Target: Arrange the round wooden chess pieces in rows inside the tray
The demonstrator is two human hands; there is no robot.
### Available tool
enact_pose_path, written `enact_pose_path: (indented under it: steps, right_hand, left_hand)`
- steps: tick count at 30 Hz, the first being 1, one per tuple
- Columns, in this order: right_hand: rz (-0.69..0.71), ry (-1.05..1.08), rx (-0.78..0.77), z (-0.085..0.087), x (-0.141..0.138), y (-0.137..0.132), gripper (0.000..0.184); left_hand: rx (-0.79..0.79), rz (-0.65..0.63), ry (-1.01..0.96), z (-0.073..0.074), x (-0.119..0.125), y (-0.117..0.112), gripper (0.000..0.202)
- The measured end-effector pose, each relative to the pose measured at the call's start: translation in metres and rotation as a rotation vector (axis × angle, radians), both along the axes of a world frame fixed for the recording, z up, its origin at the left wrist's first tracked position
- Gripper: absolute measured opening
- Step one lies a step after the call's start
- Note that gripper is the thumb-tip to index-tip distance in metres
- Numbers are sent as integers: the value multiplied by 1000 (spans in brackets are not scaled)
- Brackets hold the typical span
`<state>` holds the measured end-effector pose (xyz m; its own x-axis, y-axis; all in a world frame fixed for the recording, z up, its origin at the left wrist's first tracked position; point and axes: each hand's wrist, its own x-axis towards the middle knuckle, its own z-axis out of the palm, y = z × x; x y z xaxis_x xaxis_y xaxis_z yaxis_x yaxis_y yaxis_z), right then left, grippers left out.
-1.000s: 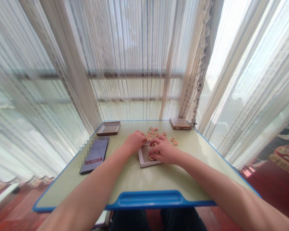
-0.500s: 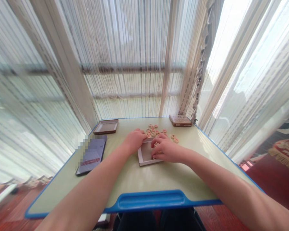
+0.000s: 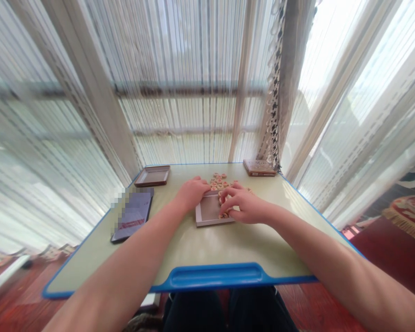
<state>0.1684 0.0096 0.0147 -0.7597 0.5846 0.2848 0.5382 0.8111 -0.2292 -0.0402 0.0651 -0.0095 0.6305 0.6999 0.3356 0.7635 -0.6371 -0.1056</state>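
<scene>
A shallow open box (image 3: 198,216) with pale walls lies on the table in front of me. My left hand (image 3: 192,193) is closed at its far left corner, fingers curled over the edge. Over the right part of the box, my right hand (image 3: 245,204) has its fingers bent down and its thumb at a round wooden Chinese chess piece (image 3: 223,215). More pieces sit in the box under those fingers, partly hidden. Behind the box lies a loose group of Chinese chess pieces (image 3: 219,181), with red and dark markings.
A box lid (image 3: 153,175) lies at the far left of the table (image 3: 207,249). Nearer, a dark tablet-like object (image 3: 133,214) is partly blurred out. At the far right is a brown closed box (image 3: 259,168). The table has a blue rim with a tray groove (image 3: 216,276).
My right hand has shifted slightly within the box, its fingers opening a little and showing a piece near the thumb. My left hand stays at the corner. The view has tilted slightly.
</scene>
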Motion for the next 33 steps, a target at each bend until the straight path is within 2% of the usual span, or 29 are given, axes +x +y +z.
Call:
enact_pose_path:
  steps: [5, 11, 21, 33]
  right_hand:
    - [45, -45, 26, -4, -2, 0, 31]
    - [2, 17, -4, -9, -2, 4, 28]
    - [33, 36, -7, -7, 1, 3, 27]
    - [-48, 46, -17, -5, 5, 3, 22]
  left_hand:
    - [19, 9, -17, -3, 0, 3, 21]
    - [-11, 16, -28, -4, -1, 3, 22]
    - [-29, 19, -40, -3, -1, 3, 23]
    - [-25, 30, -29, -2, -1, 0, 24]
